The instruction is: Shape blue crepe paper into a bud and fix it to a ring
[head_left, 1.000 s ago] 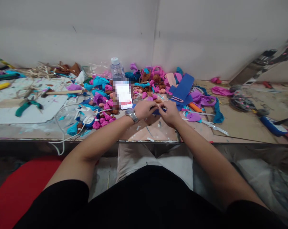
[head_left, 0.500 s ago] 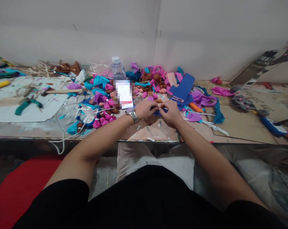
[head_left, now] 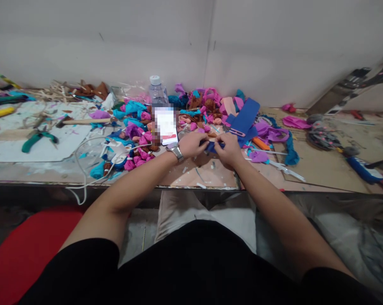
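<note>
My left hand, with a metal watch at the wrist, and my right hand meet over the middle of the workbench. Both are closed in a pinch on a small piece of dark blue crepe paper held between them just above the tabletop. Behind the hands lies a heap of crumpled pink, teal and brown paper balls. A folded stack of blue paper rests just beyond my right hand.
A phone leans against a water bottle. Green-handled pliers and a hammer lie at the left, a white cable runs off the bench edge, scissors and purple paper lie at the right.
The hands stay pinched together on the blue paper, with slightly more of it showing between the fingers now. The view has shifted a little.
</note>
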A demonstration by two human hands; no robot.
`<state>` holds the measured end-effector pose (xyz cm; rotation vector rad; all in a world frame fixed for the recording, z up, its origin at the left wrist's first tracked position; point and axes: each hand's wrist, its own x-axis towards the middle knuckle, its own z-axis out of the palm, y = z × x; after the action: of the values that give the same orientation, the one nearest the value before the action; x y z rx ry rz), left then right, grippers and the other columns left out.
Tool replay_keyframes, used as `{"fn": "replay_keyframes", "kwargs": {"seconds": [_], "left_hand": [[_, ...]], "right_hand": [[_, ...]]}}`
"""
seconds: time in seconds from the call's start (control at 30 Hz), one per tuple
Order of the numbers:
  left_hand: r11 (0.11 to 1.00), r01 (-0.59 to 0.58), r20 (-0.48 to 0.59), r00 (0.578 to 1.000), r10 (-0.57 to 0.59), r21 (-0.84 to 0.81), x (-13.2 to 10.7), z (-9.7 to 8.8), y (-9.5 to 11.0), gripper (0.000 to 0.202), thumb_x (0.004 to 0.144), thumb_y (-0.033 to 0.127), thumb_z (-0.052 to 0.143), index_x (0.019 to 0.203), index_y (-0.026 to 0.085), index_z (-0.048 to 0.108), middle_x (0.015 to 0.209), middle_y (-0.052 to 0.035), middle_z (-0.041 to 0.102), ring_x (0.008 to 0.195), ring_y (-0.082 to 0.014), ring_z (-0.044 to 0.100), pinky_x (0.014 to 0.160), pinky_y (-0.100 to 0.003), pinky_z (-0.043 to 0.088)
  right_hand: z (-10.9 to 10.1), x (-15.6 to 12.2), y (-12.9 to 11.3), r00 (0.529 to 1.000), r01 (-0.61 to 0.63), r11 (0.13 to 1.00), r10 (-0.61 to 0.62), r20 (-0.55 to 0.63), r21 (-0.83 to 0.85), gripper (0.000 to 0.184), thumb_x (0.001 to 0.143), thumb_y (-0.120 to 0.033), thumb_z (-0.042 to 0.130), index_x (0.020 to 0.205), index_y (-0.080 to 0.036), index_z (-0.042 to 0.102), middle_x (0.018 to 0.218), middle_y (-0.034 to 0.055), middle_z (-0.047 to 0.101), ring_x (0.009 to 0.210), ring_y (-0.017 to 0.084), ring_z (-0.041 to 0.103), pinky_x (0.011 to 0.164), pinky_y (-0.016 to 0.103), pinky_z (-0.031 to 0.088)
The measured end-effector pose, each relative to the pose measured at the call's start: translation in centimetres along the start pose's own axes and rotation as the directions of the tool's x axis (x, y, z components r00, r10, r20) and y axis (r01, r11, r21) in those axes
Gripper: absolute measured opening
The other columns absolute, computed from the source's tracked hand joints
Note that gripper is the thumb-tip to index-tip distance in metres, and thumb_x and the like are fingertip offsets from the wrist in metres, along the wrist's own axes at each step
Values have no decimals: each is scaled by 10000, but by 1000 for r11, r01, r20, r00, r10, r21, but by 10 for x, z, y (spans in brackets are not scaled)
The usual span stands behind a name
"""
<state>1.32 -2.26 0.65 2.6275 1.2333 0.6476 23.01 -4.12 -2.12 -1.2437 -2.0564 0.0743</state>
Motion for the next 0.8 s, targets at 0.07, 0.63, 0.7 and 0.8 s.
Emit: {"fn": "replay_keyframes", "kwargs": {"seconds": [0.07,0.63,0.7,0.8], "left_hand": [[1000,20,-2,1000,-20,9,1,-1,0,270,1014,349,565,1072,194,778,997,-103,788,921,-259,691,803,-382,455],[984,166,-126,980,-157,67,3,-2,-9,268,1012,312,524,1087,198,754,1048,-137,778,951,-306,683,820,-412,458],[988,134,-88,988,-127,74,1,-2,-8,255,1000,323,552,1107,203,749,1055,-131,773,954,-303,691,823,-411,460],[992,81,-23,997,-79,97,0,-1,-5,261,996,354,576,1135,212,745,1032,-122,763,959,-301,700,817,-404,462]], "right_hand": [[0,0,1,999,-23,1000,23,-40,-1,71,913,-263,604,845,-244,613,923,91,741,965,301,623,915,472,412],[-1,1,1,970,-117,993,109,-216,-29,90,903,-258,592,815,-246,608,892,90,741,936,303,631,920,495,408],[-1,1,1,980,-92,996,89,-178,-9,86,904,-264,593,821,-248,611,891,88,736,930,298,629,920,487,416],[-1,1,1,992,-58,998,59,-111,13,83,918,-278,595,849,-244,626,912,92,736,958,300,629,916,479,420]]}}
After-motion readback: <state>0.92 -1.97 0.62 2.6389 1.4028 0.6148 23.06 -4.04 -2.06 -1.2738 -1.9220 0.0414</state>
